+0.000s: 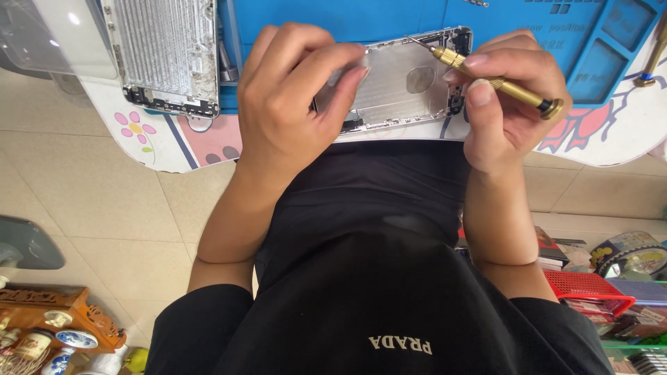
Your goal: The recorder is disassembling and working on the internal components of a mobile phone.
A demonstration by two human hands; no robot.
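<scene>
The left hand (292, 97) pinches the phone shell (399, 83) flat on the blue mat (500, 28), steadying it. The right hand (504, 97) grips a brass screwdriver (486, 76), its tip angled at the shell's top edge.

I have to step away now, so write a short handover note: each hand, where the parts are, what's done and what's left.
Left hand steadies the bare metal phone housing at the table edge.
Right hand holds the brass screwdriver, tip at the housing's upper corner.
A second stripped housing lies to the left; another brass tool rests on the blue mat.
Done: the housing looks gutted.
Left: probably the corner screw; its state is too small to tell.
</scene>
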